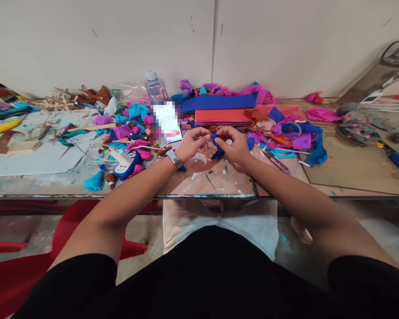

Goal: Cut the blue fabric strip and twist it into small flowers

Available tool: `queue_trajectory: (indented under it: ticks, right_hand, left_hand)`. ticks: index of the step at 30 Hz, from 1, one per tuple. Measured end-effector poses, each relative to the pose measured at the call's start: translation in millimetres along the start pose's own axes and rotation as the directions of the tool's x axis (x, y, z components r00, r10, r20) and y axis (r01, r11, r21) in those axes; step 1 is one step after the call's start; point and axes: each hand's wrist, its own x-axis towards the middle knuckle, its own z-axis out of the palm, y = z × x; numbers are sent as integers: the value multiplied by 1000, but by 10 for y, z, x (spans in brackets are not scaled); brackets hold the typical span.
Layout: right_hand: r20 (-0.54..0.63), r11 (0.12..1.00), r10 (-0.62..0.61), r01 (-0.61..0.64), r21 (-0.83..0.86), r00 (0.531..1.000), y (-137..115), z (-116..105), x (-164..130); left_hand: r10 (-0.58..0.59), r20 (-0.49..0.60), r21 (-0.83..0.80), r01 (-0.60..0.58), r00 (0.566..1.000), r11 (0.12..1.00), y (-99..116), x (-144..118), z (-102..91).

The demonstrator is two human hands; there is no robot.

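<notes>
Both my hands meet over the table's near middle. My right hand pinches a small piece of dark blue crepe paper, which hangs under its fingers. My left hand, with a metal watch on the wrist, has its fingertips closed against the same blue piece from the left. The paper is partly hidden by my fingers. Below the hands lies a pinkish-brown work board with small scraps on it.
Crumpled pink, purple and blue paper pieces lie to the left beside a glue gun. Folded blue and red sheets, a water bottle, a tape roll, a cutter and wooden sticks surround them. A red chair stands low left.
</notes>
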Motion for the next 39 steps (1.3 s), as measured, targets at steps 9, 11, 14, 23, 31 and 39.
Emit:
queue_trajectory:
  ticks: [9,11,14,23,31,39]
  right_hand:
    - [56,990,-62,68,-123,997,-29,-41,23]
    - [53,989,-78,84,-118,996,-20,-48,31]
    - [68,984,-114,122,-132,991,-3,-58,41]
    - [143,969,-130,156,-189,981,17,-85,49]
    - [76,975,-104,116,-188,992,1,-79,46]
    - [80,954,-176,190,-233,981,-27,-114,49]
  left_hand:
    - [37,74,80,-43,997,996,-58,34,-23]
    - [63,66,100,-69,996,993,-67,35,-29]
    - [128,5,148,-128,992,981,-49,26,-33]
    - [124,47,92,-128,991,988,-21,7,-11]
    - [164,14,26,-165,986,986,-48,49,-40]
    - [167,22,5,-167,986,986,-53,44,-47]
